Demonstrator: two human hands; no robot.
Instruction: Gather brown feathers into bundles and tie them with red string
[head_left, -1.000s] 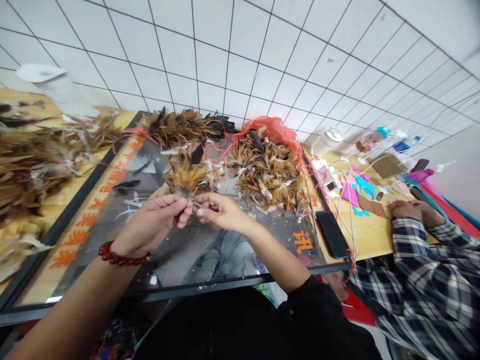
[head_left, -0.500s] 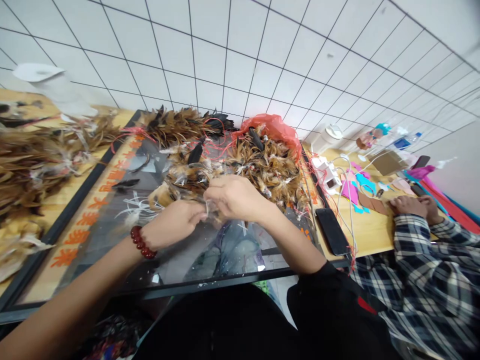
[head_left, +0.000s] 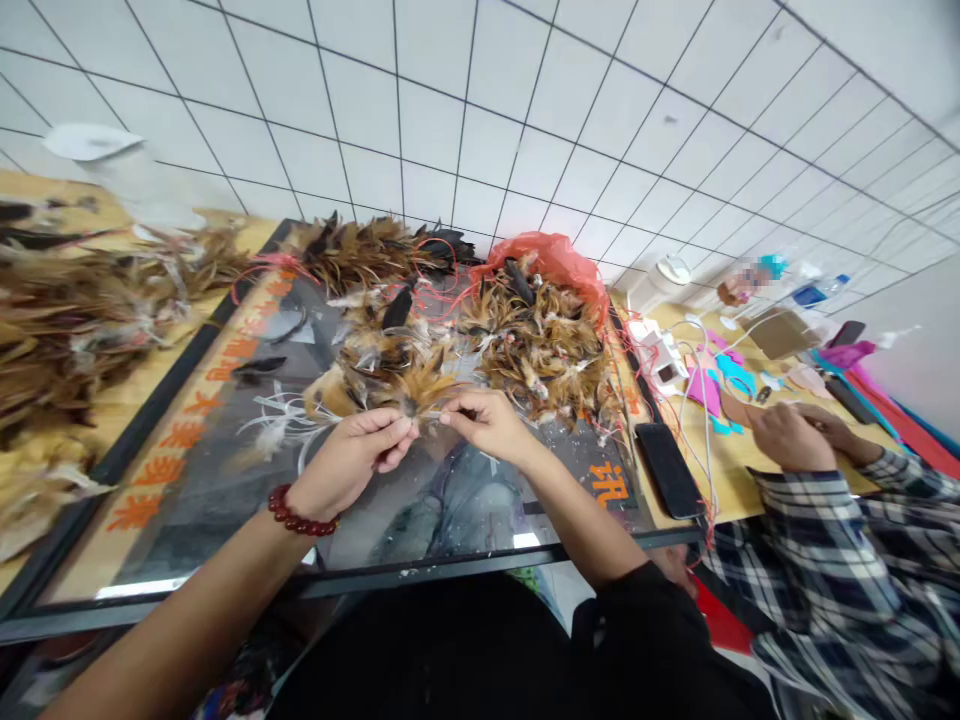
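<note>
My left hand (head_left: 364, 452), with a dark red bead bracelet (head_left: 300, 512) at the wrist, is closed in a pinch at the base of a small bunch of brown feathers (head_left: 421, 385). The feathers fan out away from me, above the glass tabletop. Just to the right, my right hand (head_left: 486, 425) pinches the end of a thin white strip (head_left: 433, 415) that runs to the bunch's base. Loose white strips (head_left: 279, 418) lie left of my left hand. Beyond my hands rest a pile of feather bunches (head_left: 536, 340) and a smaller heap (head_left: 375, 345).
A thick row of feathers (head_left: 367, 250) and a red plastic bag (head_left: 562, 262) lie along the wall side. More feathers (head_left: 75, 310) cover the left table. At right are a black phone (head_left: 667, 470), white cables, a power strip (head_left: 656, 355), coloured pieces and another person's hands (head_left: 795, 435).
My hands have drawn slightly apart, and the feather bunch now shows fanned out between them. The other person's hands have lifted and shifted left.
</note>
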